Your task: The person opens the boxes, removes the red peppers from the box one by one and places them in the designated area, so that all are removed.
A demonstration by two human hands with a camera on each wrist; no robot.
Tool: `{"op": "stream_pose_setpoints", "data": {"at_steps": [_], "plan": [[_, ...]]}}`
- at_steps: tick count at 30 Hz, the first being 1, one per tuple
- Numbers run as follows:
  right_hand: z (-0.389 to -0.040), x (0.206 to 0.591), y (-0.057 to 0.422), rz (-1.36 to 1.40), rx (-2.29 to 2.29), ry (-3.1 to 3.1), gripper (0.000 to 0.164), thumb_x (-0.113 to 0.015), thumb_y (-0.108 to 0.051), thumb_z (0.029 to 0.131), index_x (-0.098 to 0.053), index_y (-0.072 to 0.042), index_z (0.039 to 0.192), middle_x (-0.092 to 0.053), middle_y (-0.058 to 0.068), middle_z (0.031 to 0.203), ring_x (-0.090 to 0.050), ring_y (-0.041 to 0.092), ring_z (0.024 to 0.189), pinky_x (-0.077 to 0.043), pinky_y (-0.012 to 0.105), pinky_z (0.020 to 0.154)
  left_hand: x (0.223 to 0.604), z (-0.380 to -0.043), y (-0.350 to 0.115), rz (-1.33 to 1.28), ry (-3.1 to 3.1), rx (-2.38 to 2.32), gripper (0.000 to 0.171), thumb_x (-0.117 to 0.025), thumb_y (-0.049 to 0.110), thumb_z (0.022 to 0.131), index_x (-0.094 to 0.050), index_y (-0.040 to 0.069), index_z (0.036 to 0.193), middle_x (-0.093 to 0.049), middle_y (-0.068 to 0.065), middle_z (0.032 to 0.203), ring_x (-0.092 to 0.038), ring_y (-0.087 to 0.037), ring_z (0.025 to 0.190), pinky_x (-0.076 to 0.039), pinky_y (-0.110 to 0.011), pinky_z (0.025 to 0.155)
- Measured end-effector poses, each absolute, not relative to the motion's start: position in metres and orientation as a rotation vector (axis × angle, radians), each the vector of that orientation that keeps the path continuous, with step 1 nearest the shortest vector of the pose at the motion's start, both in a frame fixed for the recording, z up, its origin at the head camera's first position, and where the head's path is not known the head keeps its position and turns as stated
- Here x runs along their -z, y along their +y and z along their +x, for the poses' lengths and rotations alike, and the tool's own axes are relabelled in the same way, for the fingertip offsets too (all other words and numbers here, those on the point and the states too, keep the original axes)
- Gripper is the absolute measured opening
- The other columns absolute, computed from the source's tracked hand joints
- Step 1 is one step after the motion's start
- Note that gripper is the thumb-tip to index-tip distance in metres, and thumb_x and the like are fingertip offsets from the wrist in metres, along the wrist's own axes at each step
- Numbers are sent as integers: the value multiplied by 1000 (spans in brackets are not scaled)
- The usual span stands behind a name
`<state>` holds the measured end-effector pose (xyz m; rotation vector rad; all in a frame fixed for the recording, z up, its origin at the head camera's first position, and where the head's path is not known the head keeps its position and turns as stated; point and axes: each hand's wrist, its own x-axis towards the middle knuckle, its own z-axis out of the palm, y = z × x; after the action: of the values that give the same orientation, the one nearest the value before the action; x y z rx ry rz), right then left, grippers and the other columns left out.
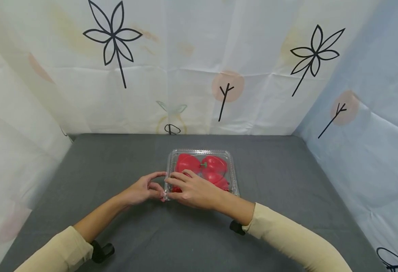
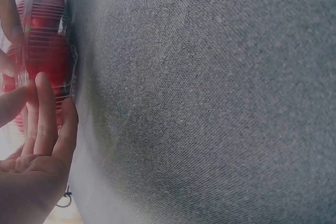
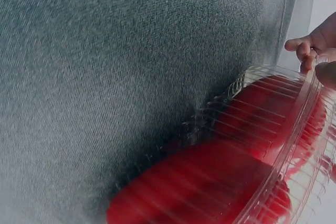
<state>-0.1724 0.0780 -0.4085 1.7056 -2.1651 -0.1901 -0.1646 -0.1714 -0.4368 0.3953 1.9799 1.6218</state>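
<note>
A clear plastic clamshell box (image 1: pixel 232 173), with its lid down, sits on the grey cloth in the head view. Inside are several glossy red rounded pieces of produce (image 1: pixel 214 164), with a green stem showing between two of them. My left hand (image 1: pixel 145 190) pinches the box's rim at the near left corner between thumb and fingers. Across the lid's left part lies my right hand (image 1: pixel 196 191), its fingers spread and fairly straight, hiding some of the contents. In the right wrist view, ribbed plastic (image 3: pixel 257 111) surrounds the red pieces.
Grey cloth (image 1: pixel 270 170) covers the table around the box. White printed fabric (image 1: pixel 192 45) hangs behind it and on both sides. Black straps with mounts (image 1: pixel 102 252) show at the cream sleeves (image 1: pixel 284 234).
</note>
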Motion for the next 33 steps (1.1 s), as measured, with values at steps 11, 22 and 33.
{"op": "stream_pose_setpoints", "data": {"at_steps": [11,22,33], "plan": [[-171,410,70,1738,143,-2176,33,-80,-35,84,-75,-24,115,-61,4,133,-48,23,133,-42,38,106,436,-163,-171,377,1948,-1647,73,-65,5,95,-20,-5,152,-70,-14,93,-69,-26,88,-55,-36,88],[-172,415,65,1725,35,-2134,27,-82,-33,82,-78,-22,107,-64,2,123,-51,21,126,-44,36,102,440,-161,-171,361,1885,-1685,77,-68,3,93,-19,-6,151,-71,-13,103,-69,-23,93,-55,-39,90],[-168,416,61,1681,16,-2146,24,-80,-34,83,-79,-22,104,-66,-1,119,-53,19,122,-45,35,98,445,-159,-167,364,1865,-1723,70,-61,-5,92,-21,-5,149,-69,-8,95,-67,-20,89,-57,-38,85]]}}
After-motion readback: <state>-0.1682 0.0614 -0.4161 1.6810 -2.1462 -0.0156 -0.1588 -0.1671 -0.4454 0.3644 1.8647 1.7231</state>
